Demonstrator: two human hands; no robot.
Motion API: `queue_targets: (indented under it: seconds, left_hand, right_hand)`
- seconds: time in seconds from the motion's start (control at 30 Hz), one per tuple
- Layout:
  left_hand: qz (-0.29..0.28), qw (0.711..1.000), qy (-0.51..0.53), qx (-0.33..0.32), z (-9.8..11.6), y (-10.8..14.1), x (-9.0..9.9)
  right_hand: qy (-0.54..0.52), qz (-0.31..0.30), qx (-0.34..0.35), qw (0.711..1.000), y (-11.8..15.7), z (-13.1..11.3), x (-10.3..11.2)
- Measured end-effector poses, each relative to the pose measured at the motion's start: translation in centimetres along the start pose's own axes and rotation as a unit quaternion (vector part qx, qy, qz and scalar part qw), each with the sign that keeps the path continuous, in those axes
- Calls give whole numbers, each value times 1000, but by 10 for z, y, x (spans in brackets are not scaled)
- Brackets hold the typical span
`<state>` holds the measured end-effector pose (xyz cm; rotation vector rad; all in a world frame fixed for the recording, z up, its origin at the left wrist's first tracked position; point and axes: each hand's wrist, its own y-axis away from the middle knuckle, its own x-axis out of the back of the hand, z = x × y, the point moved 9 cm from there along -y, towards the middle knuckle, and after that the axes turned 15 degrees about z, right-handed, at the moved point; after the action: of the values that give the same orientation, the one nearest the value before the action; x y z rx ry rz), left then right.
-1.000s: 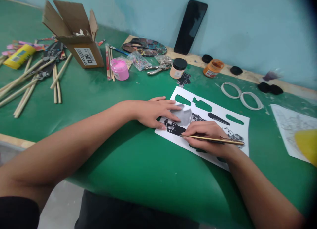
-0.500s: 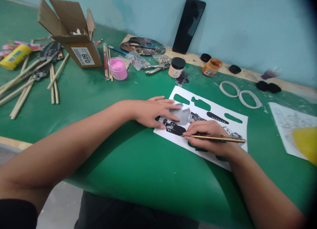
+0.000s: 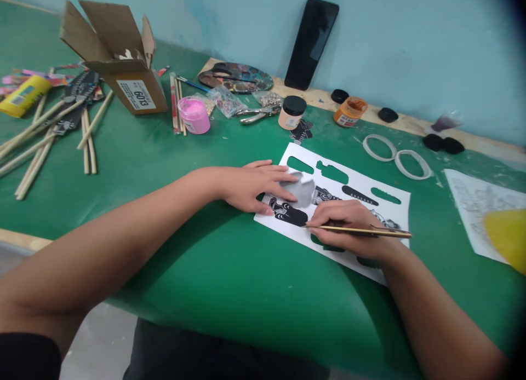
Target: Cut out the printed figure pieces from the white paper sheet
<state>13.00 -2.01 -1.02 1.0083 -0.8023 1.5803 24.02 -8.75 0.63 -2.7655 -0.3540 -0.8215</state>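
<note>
A white sheet with cut-out openings and black printed shapes lies on the green table. My left hand rests flat on its left part, fingers spread, beside a grey round patch. My right hand is closed around a thin gold-brown brush-like stick. The stick's tip is by the right end of a black shape near the sheet's lower edge; whether it touches is too small to tell. My right hand covers part of the sheet.
An open cardboard box, a pink paint jar, a lidded jar and an orange jar stand behind. A phone leans on the wall. Wooden sticks lie left; white rings lie right.
My right hand and the stick's tip have shifted very slightly right along the black shape. My left hand stays spread on the sheet. The whole view has moved a little.
</note>
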Motion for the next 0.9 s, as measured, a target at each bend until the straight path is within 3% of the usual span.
queue_targets:
  seconds: [0.77, 0.83, 0.9]
  left_hand:
    - [22, 1000, 22, -6, 1, 0, 3]
    - [29, 999, 27, -10, 0, 1, 3]
    - [30, 999, 24, -19, 0, 1, 3]
  right_hand:
    - [-6, -22, -1, 1000, 0, -2, 0]
    - [-15, -1, -28, 999, 1, 7, 6]
    - [-27, 57, -68, 996, 1, 19, 23]
